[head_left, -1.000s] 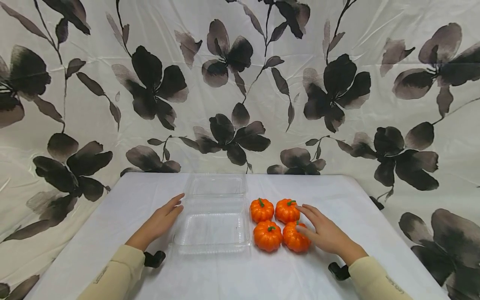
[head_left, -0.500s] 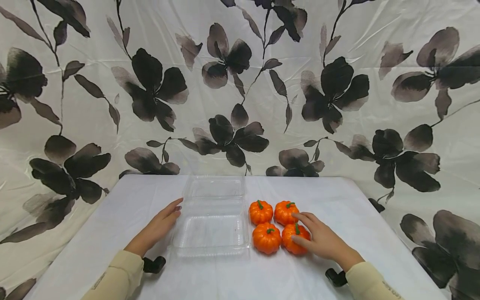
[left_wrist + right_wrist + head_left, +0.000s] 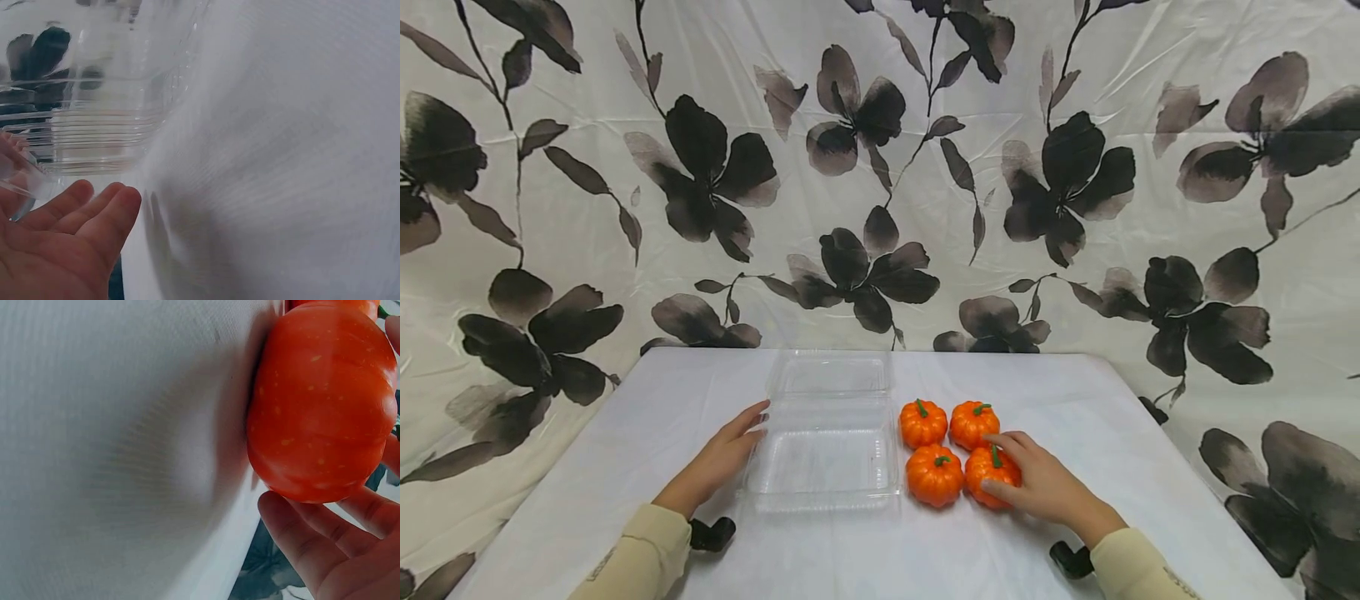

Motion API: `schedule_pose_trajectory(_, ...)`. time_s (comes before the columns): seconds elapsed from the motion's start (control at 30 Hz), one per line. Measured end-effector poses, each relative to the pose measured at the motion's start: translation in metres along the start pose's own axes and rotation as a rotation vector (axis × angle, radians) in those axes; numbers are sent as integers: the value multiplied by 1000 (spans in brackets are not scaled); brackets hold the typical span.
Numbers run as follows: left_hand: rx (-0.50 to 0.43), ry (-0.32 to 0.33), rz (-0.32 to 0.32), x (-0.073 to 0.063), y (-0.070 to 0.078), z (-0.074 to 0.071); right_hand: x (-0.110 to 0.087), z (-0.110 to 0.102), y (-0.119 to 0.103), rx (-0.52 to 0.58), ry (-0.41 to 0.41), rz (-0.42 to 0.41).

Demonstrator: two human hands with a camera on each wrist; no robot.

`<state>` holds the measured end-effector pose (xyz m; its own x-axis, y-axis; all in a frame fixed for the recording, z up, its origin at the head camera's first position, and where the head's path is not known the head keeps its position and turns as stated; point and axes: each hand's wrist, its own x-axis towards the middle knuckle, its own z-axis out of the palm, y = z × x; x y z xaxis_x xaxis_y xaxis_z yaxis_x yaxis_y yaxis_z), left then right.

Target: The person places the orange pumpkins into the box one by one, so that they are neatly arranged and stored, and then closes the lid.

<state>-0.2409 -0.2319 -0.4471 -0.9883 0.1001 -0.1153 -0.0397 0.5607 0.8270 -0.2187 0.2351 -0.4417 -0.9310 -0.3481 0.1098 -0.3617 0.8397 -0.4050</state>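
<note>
My right hand point(image 3: 1048, 483) reaches around the near right small orange pumpkin point(image 3: 991, 477), thumb on its near side and fingers on its far side. In the right wrist view, fingertips point(image 3: 275, 509) lie right against that pumpkin's skin. Three more pumpkins with green stems stand close by: a near left pumpkin point(image 3: 934, 477), a far left pumpkin point(image 3: 922, 423) and a far right pumpkin point(image 3: 973, 423). Beside the left edge of an opened clear plastic clamshell container point(image 3: 823, 502), my left hand point(image 3: 718, 458) has its fingers extended, fingertips point(image 3: 128, 200) right at the ribbed plastic.
The container's lid point(image 3: 830, 375) lies folded back toward the far edge of the white-covered table point(image 3: 970, 558). Behind the table hangs a floral cloth point(image 3: 955, 292). A black wrist camera point(image 3: 712, 535) is worn on the left wrist and another camera point(image 3: 1071, 560) on the right.
My right hand has moved slightly toward me and closed in around the near right pumpkin. My left hand stays beside the container, its fingertips a little lower in view.
</note>
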Motion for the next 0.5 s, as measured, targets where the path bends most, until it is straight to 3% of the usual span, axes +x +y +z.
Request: schedule_pose_trajectory(0.5, -51, 9, 5, -2, 0, 6, 5, -1, 4, 43, -26, 20)
